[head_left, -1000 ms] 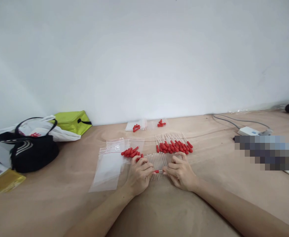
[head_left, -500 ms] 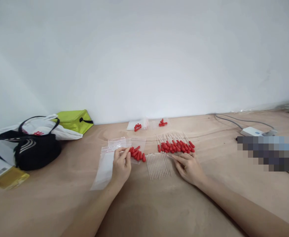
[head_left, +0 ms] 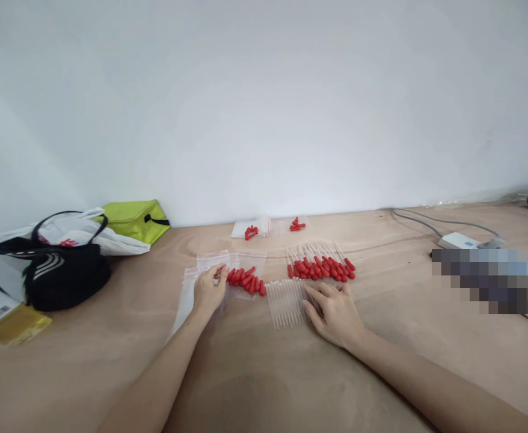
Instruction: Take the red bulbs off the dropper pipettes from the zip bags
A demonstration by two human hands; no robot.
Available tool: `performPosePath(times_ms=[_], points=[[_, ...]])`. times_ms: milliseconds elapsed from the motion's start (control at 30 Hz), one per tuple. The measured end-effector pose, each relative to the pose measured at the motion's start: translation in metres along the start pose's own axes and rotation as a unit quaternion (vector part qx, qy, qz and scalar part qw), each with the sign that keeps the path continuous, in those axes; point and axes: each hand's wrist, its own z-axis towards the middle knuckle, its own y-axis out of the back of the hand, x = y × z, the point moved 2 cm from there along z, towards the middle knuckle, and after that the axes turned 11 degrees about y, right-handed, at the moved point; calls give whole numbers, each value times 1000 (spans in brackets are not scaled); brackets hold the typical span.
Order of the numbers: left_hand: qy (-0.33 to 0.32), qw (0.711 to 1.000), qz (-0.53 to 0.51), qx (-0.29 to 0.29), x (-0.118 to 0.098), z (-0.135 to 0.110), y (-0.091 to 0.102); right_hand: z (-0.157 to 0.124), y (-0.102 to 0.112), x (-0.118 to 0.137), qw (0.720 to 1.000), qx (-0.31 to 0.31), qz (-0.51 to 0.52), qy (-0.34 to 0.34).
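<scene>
My left hand (head_left: 210,290) is at the left end of a small pile of red rubber bulbs (head_left: 251,281), above clear zip bags (head_left: 190,279). Its thumb and forefinger are pressed together; anything between them is too small to make out. My right hand (head_left: 336,314) rests at the right end of a row of thin clear tubes (head_left: 284,304), thumb and forefinger apart, tips touching or just over the last tubes. Behind that row lie several droppers (head_left: 322,267), their red bulbs toward me and thin tubes pointing to the wall.
Farther back are small groups of red bulbs (head_left: 297,225) on clear bags. At left stand a black bag (head_left: 68,276), a white plastic bag (head_left: 122,242) and a lime-green bag (head_left: 131,218). A white power strip (head_left: 457,240) with grey cable lies at right.
My left hand has moved left off the red bulbs, showing more of the pile. My right hand has shifted slightly left and toward me, its fingers now over the right end of the tube row.
</scene>
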Motion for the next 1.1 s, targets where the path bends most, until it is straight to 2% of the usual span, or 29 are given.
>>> performPosePath(times_ms=[100,200,233,433,533,633,767,833,900,967,1000,1100], points=[[-22,999,3,-31,-10,-3,6,1,2,2,1000,9,16,10],[-101,993,9,-57,-36,-12,6,1,3,1,999,-7,31,15],[-125,991,15,-49,-47,-15,3,0,3,0,999,-17,34,11],[-180,981,31,60,-111,-34,-37,-1,3,-13,995,-89,40,-36],[-171,981,41,79,-130,-36,-57,-1,3,-19,991,-114,54,-51],[-149,983,52,89,-139,-36,-70,0,3,-21,989,-123,62,-56],[-98,991,50,82,-140,-39,-69,1,2,-20,988,-130,60,-59],[-72,995,42,61,-134,-44,-59,0,1,-22,987,-130,61,-68],[-72,996,29,40,-121,-51,-43,0,-1,-24,986,-135,64,-71],[-111,993,12,32,-105,-58,-26,0,-1,-25,985,-148,65,-59],[-148,988,7,46,-97,-62,-19,1,0,-25,985,-152,64,-45],[-216,975,7,56,-76,-70,-2,3,4,-20,988,-144,55,16]])
